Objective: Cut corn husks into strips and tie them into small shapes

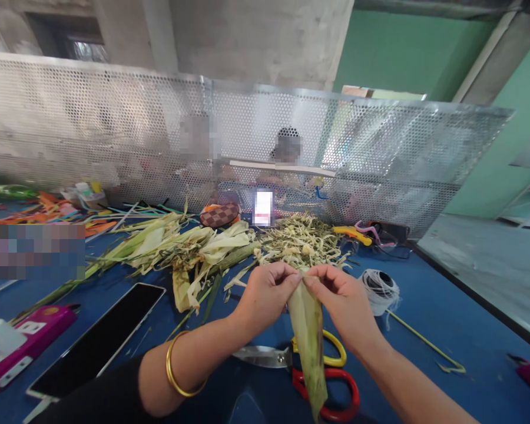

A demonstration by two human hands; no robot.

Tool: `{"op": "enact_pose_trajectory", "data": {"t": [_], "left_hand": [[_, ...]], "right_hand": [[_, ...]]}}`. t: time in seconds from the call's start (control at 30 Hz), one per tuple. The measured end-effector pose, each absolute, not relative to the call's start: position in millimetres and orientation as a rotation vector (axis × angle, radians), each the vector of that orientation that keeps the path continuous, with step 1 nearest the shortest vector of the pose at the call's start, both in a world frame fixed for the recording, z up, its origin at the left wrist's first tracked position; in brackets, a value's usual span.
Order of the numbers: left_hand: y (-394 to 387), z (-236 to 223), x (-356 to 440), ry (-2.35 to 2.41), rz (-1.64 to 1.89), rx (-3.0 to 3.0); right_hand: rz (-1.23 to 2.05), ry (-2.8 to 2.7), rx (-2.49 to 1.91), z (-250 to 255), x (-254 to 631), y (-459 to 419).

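A pale green corn husk (308, 341) hangs down from the fingertips of both my hands. My left hand (267, 291), below a gold bangle on the forearm, pinches its top edge between thumb and index finger. Right beside it, my right hand (338, 291) pinches the same edge, the two thumbs nearly touching. Under the husk lie scissors (287, 357) with one yellow and one red handle, partly covered by it. Behind my hands is a heap of shredded husk strips (302, 238). A pile of whole husks (172, 241) spreads to the left.
A smartphone (101, 335) and a magenta power strip (35, 335) lie at left on the blue table (428, 300). A roll of white string (380, 288) sits at right, near glasses (382, 238). A perforated metal screen (256, 118) stands behind, with people beyond it.
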State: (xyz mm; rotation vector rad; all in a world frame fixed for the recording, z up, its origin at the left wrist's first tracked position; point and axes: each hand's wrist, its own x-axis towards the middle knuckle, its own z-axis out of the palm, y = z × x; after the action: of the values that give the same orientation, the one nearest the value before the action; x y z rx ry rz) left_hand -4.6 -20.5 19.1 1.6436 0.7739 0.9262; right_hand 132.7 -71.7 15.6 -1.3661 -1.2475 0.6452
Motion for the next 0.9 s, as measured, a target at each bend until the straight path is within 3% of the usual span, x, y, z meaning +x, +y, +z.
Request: {"op": "enact_pose_trajectory", "data": {"t": [0.53, 0.8, 0.9], "left_hand": [[-23.7, 16.2, -3.2, 0.721, 1.001, 1.608], [-21.0, 20.4, -4.4, 0.777, 1.044, 1.62], [-22.7, 19.9, -4.2, 0.775, 0.989, 1.541]], "right_hand": [[0.479, -1.314, -1.373, 10.3, 127.8, -76.7], [1.058, -1.021, -1.184, 20.3, 127.5, -74.2], [1.093, -1.005, -1.197, 19.1, 127.4, -73.4]]}}
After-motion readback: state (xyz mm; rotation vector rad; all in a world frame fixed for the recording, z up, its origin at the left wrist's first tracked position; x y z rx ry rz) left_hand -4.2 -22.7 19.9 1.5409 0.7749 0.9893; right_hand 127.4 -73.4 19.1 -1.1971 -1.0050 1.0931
